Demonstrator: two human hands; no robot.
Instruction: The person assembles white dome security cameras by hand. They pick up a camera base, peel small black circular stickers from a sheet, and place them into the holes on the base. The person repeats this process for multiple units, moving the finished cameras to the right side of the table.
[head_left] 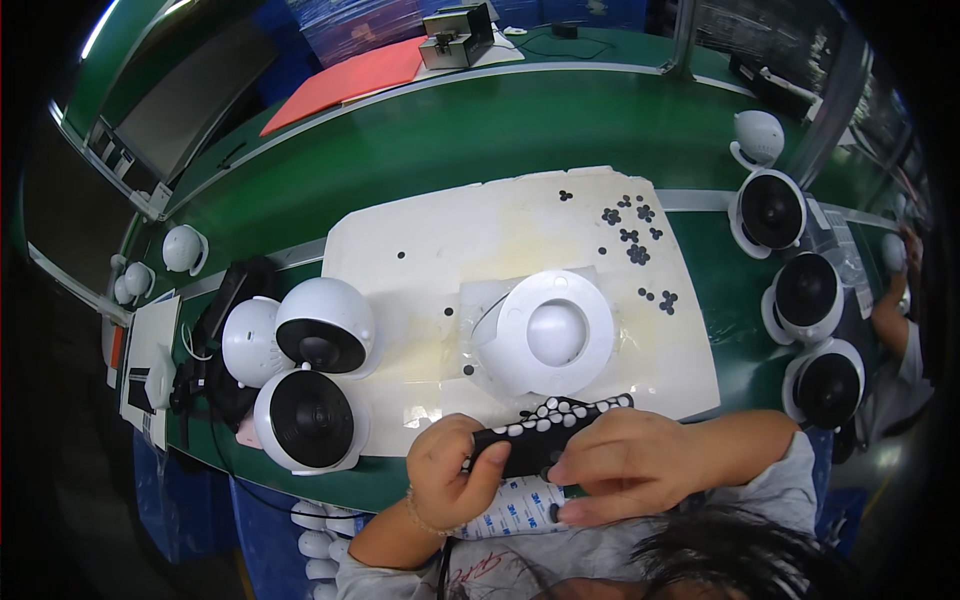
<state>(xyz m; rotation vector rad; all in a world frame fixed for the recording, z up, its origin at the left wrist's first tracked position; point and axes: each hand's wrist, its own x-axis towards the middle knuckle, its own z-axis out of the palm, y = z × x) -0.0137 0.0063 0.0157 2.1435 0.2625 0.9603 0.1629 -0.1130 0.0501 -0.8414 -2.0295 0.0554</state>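
My left hand is closed round one end of a bent black sheet of round pads, its edge showing white discs. A backing with blue print hangs below it. My right hand is at the sheet's other end, fingers bent, with small round black pads at its fingertips; how firmly they are gripped is partly hidden. Just beyond the sheet lies a white round camera housing, its ring-shaped base facing up, on a clear plastic bag.
A pale cardboard sheet covers the middle of the green bench, with loose black pads at its far right. White ball cameras with black fronts stand at left and right. Another person's arm shows at far right.
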